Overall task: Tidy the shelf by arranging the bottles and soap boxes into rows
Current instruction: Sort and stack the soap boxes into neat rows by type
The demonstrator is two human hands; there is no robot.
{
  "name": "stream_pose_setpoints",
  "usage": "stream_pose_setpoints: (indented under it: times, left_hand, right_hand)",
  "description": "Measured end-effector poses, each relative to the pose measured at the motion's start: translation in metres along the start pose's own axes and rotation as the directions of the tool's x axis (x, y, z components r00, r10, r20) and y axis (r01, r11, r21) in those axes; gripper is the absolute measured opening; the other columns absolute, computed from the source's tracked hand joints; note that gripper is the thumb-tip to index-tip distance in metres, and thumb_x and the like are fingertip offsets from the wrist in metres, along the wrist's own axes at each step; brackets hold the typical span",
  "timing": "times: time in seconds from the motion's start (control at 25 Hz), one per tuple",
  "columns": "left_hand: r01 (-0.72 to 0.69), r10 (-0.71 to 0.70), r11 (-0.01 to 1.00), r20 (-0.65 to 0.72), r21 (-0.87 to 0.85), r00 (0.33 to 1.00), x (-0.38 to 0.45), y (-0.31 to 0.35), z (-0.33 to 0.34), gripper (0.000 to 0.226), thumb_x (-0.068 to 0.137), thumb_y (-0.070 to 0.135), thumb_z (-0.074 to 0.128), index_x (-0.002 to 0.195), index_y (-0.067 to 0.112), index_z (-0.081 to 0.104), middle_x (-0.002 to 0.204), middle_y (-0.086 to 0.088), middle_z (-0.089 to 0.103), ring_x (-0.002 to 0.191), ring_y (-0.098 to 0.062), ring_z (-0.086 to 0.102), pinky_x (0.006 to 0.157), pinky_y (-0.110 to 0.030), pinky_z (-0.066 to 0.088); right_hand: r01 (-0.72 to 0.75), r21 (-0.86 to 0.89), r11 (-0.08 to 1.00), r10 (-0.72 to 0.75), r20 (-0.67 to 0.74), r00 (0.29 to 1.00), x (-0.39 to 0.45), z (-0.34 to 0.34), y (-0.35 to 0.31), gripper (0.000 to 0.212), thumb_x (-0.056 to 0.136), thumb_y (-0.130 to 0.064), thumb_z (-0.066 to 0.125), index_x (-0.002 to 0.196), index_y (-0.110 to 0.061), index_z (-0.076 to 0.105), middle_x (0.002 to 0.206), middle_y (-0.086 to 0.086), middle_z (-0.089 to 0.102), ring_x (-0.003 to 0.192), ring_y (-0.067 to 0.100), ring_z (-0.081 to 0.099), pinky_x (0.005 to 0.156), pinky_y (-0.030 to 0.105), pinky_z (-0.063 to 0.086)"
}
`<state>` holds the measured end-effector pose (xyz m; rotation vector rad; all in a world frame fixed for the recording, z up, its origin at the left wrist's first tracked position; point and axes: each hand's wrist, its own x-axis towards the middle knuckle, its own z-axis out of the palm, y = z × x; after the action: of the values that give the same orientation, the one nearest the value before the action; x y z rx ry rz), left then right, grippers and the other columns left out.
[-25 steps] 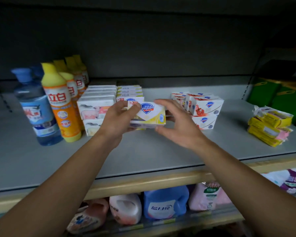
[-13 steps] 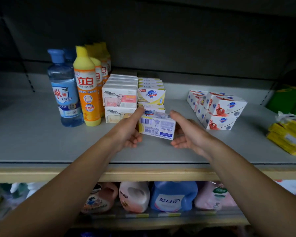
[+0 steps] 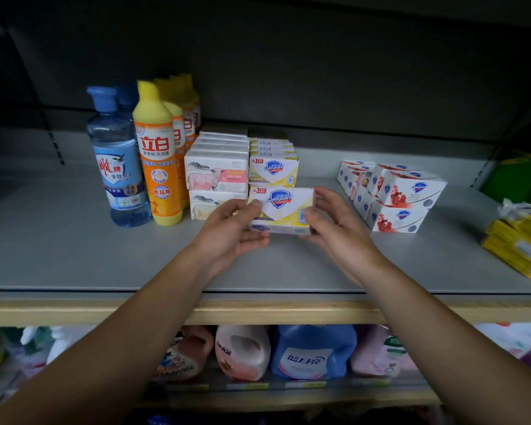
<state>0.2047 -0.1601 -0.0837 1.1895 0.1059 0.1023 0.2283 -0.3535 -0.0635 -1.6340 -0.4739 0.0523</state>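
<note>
Both hands, left (image 3: pixel 230 231) and right (image 3: pixel 339 227), pinched a yellow soap box (image 3: pixel 284 210) by its ends, apparently just above the shelf (image 3: pixel 74 256), before the yellow stack (image 3: pixel 273 167).

A grey shelf (image 3: pixel 74 256) with a pale wooden front edge is seen. On it are stood blue bottles (image 3: pixel 118 161), yellow bottles (image 3: pixel 158 154), stacked sheep-print boxes (image 3: pixel 216 174), yellow Safeguard boxes (image 3: pixel 273 167), red-and-white boxes (image 3: pixel 393 194) and yellow packets (image 3: pixel 517 243).
</note>
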Motion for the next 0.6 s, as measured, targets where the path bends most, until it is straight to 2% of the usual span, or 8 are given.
stream_pose_setpoints:
  times: [0.04, 0.08, 0.16, 0.2, 0.28, 0.36, 0.4, 0.6]
  left_hand:
    - [-0.027, 0.029, 0.998, 0.022, -0.058, 0.999, 0.0, -0.001, -0.001, 0.013, 0.09, 0.024, 0.066, 0.094, 0.013, 0.06, 0.092, -0.012, 0.074, 0.074, -0.028, 0.072, 0.066, -0.036, 0.059]
    - [-0.043, 0.047, 0.995, 0.038, -0.094, 0.998, 0.0, -0.002, -0.002, 0.009, 0.092, 0.023, 0.062, 0.095, 0.014, 0.061, 0.094, -0.01, 0.075, 0.079, -0.028, 0.073, 0.068, -0.036, 0.059]
    - [-0.003, 0.014, 0.987, 0.062, -0.164, 0.998, 0.0, -0.002, 0.0, 0.019, 0.098, 0.029, 0.054, 0.105, 0.015, 0.065, 0.097, -0.008, 0.074, 0.088, -0.03, 0.073, 0.072, -0.037, 0.059]
    - [0.057, -0.035, 0.973, 0.103, -0.223, 0.994, 0.001, -0.001, 0.001, 0.031, 0.098, 0.038, 0.049, 0.112, 0.015, 0.064, 0.1, -0.009, 0.074, 0.091, -0.03, 0.072, 0.073, -0.039, 0.059]
    - [0.193, -0.105, 0.915, 0.254, -0.353, 0.961, 0.0, 0.001, 0.002, 0.058, 0.096, 0.056, 0.038, 0.126, 0.011, 0.059, 0.114, -0.012, 0.07, 0.1, -0.028, 0.07, 0.08, -0.041, 0.058]
    - [0.267, -0.122, 0.882, 0.36, -0.387, 0.925, -0.001, 0.003, -0.001, 0.067, 0.096, 0.059, 0.033, 0.136, 0.01, 0.053, 0.133, -0.015, 0.06, 0.119, -0.027, 0.06, 0.099, -0.041, 0.051]
    - [0.282, -0.126, 0.878, 0.383, -0.386, 0.915, -0.002, 0.003, -0.003, 0.067, 0.097, 0.058, 0.034, 0.14, 0.01, 0.05, 0.138, -0.015, 0.055, 0.125, -0.027, 0.055, 0.107, -0.04, 0.045]
    - [0.294, -0.133, 0.865, 0.378, -0.407, 0.916, 0.0, 0.003, -0.008, 0.063, 0.101, 0.054, 0.033, 0.145, 0.011, 0.043, 0.146, -0.014, 0.047, 0.134, -0.028, 0.045, 0.115, -0.039, 0.033]
  right_hand:
    - [-0.008, 0.091, 0.996, 0.009, -0.009, 1.0, 0.0, 0.005, 0.001, 0.037, 0.094, -0.011, 0.06, 0.129, -0.019, 0.051, 0.12, -0.001, 0.065, 0.101, 0.013, 0.067, 0.084, 0.029, 0.056]
    - [0.038, 0.085, 0.996, -0.037, -0.011, 0.999, 0.0, 0.009, 0.0, 0.034, 0.093, -0.007, 0.061, 0.126, -0.016, 0.054, 0.117, -0.001, 0.067, 0.103, 0.014, 0.067, 0.087, 0.03, 0.055]
    - [0.235, -0.117, 0.965, -0.236, 0.008, 0.972, -0.004, 0.017, 0.001, 0.042, 0.084, -0.008, 0.071, 0.123, -0.016, 0.059, 0.117, -0.004, 0.068, 0.106, 0.012, 0.065, 0.092, 0.028, 0.051]
    - [0.357, -0.261, 0.897, -0.36, 0.038, 0.932, -0.006, 0.021, 0.0, 0.048, 0.079, -0.012, 0.075, 0.124, -0.017, 0.061, 0.119, -0.005, 0.066, 0.108, 0.012, 0.063, 0.094, 0.026, 0.049]
    - [0.586, -0.531, 0.612, -0.593, 0.183, 0.785, -0.011, 0.031, 0.005, 0.053, 0.074, -0.019, 0.08, 0.124, -0.015, 0.064, 0.121, 0.0, 0.062, 0.11, 0.019, 0.057, 0.098, 0.026, 0.044]
    - [0.678, -0.65, 0.342, -0.679, 0.328, 0.657, -0.015, 0.043, 0.012, 0.05, 0.075, -0.021, 0.081, 0.122, -0.014, 0.067, 0.12, 0.006, 0.062, 0.11, 0.026, 0.051, 0.099, 0.035, 0.044]
    - [0.687, -0.671, 0.279, -0.69, 0.357, 0.629, -0.016, 0.049, 0.015, 0.048, 0.076, -0.022, 0.08, 0.122, -0.014, 0.068, 0.119, 0.007, 0.063, 0.11, 0.027, 0.049, 0.097, 0.04, 0.046]
    - [0.689, -0.671, 0.273, -0.693, 0.36, 0.625, -0.014, 0.052, 0.018, 0.045, 0.079, -0.024, 0.074, 0.123, -0.015, 0.067, 0.119, 0.006, 0.063, 0.111, 0.026, 0.045, 0.094, 0.044, 0.046]
